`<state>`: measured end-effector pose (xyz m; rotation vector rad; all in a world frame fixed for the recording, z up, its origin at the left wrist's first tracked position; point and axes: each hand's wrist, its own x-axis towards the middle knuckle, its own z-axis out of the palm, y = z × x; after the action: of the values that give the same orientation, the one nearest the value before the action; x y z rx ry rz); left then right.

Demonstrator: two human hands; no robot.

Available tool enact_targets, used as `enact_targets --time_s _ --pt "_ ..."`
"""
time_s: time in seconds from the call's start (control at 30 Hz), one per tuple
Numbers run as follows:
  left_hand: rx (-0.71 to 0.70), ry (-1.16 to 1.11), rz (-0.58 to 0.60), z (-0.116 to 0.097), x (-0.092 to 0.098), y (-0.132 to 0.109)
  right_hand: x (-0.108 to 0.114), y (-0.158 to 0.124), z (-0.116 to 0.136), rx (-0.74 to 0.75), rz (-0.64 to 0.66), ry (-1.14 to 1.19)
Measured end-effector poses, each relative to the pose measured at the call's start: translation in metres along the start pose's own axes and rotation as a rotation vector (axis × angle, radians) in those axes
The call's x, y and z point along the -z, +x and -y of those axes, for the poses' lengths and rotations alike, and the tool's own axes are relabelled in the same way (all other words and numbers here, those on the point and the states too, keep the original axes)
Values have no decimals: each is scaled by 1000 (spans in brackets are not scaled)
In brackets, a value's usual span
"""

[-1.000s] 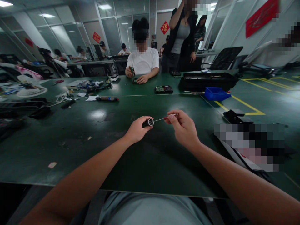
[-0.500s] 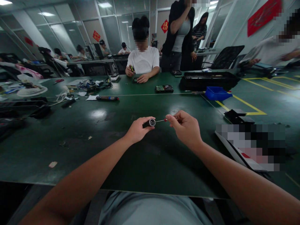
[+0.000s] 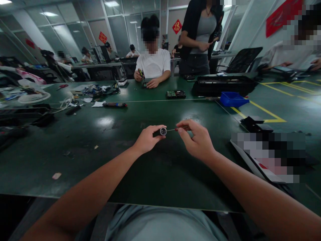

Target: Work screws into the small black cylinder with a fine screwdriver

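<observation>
Between thumb and fingers, my left hand (image 3: 147, 139) grips a small dark cylindrical part (image 3: 163, 131) with a silvery ring at its round end. A thin screwdriver (image 3: 172, 130) with a reddish handle is in my right hand (image 3: 197, 137), held by thumb and fingers. Its metal shaft points left, and the tip meets the right side of the cylindrical part. Whether the tip sits on a screw is too small to make out. Both hands are above the green table (image 3: 140, 177), near its middle.
Ahead lie a pen-shaped tool (image 3: 115, 104), a green circuit board unit (image 3: 176, 94), a blue tray (image 3: 233, 99) and a long black casing (image 3: 223, 85). Black parts (image 3: 255, 124) lie to the right. Across the table sits a person in white (image 3: 153, 65), working with a screwdriver. Cables clutter the left.
My right hand's fingers have shifted along the screwdriver handle, with thumb and index finger in a new position. The left hand stays in place. A standing person behind has lowered an arm.
</observation>
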<state>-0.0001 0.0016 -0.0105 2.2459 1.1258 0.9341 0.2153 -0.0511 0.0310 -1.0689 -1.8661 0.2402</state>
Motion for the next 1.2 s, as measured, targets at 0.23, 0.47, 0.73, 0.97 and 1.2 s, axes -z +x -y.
enact_targets --time_s 0.23,0.47,0.73,0.97,1.2 --pt "13 3 13 -2 0 -1 -1 0 2 -107 0 -65" --pt "33 1 10 -4 2 -1 1 -1 8 -100 56 -34" --pt "31 4 6 -6 2 -1 -7 -1 -1 -188 -128 127" --pt "40 17 3 -8 5 0 -18 2 -19 -414 -165 481" --pt "-62 57 43 -8 10 3 -22 7 -35 -632 -186 759"
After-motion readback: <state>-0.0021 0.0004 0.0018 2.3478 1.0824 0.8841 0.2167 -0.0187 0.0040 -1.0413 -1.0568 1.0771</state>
